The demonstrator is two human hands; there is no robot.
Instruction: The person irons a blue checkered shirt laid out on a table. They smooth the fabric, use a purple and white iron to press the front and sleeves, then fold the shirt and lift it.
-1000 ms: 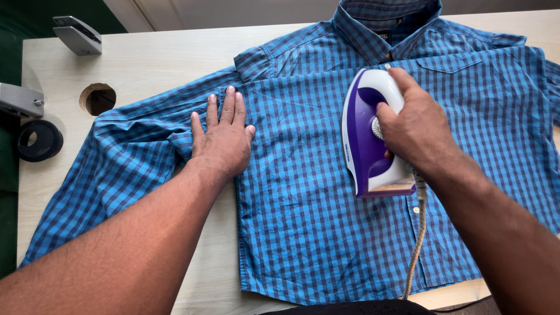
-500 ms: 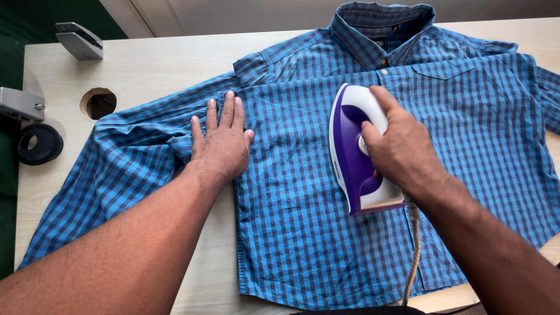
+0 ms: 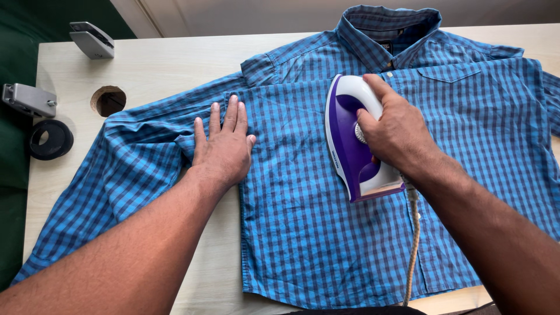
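A blue checked shirt (image 3: 303, 221) lies spread flat on a pale wooden table (image 3: 175, 64), collar at the far edge. My right hand (image 3: 396, 131) grips the handle of a purple and white iron (image 3: 350, 146), which rests sole-down on the shirt's chest below the collar. Its braided cord (image 3: 414, 251) trails toward me. My left hand (image 3: 223, 149) lies flat, fingers together, pressing the shirt's side near the armpit, where the left sleeve (image 3: 128, 163) branches off.
A round hole (image 3: 108, 100) is cut in the table at the far left. Two grey metal clamps (image 3: 92, 39) (image 3: 28, 99) and a black ring (image 3: 50, 139) sit at the left edge. The table's near edge runs under the shirt hem.
The iron slid left and toward me, then back up toward the collar. My left hand stayed pressed on the same spot of the shirt.
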